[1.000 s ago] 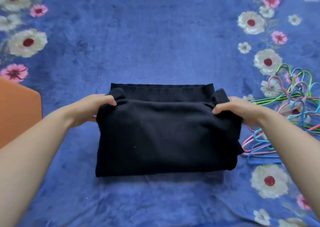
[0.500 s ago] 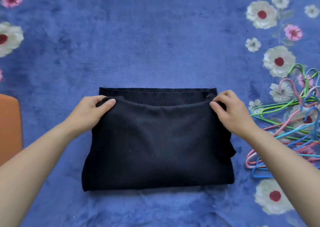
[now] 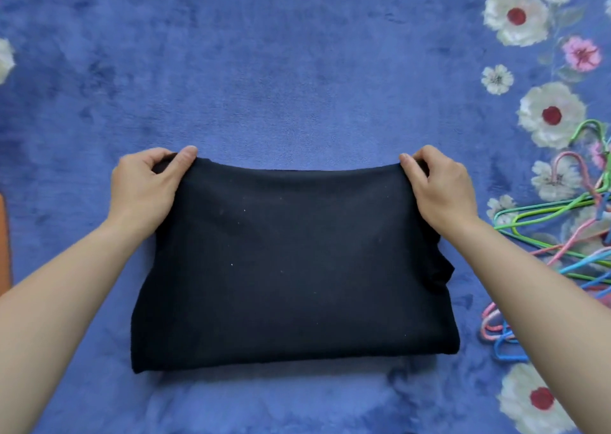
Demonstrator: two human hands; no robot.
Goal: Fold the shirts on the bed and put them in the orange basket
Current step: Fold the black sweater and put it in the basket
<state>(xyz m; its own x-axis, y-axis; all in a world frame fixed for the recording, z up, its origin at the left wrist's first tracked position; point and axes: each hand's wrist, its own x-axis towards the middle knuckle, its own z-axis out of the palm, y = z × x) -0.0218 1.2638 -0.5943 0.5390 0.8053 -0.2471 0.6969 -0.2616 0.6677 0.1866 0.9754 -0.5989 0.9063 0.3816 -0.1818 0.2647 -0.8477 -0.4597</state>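
A blue flowered bedspread (image 3: 297, 69) fills the view, with the black shirt (image 3: 291, 261) lying folded at its centre. The left hand (image 3: 145, 185) and right hand (image 3: 439, 185) each pinch a far corner, apparently to square the top layer's edge. An orange basket (image 3: 4, 235) edge shows far left, and coloured hangers (image 3: 562, 251) lie at the right.

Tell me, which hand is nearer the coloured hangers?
Right. The right hand pinches a corner of the black shirt beside the hangers; the left hand pinches the opposite corner, across the shirt.

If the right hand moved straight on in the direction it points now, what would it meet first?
Probably nothing. The right hand grips the far corner of the folded black knit shirt; beyond lies only bare blue plush floral blanket, as far as the picture shows.
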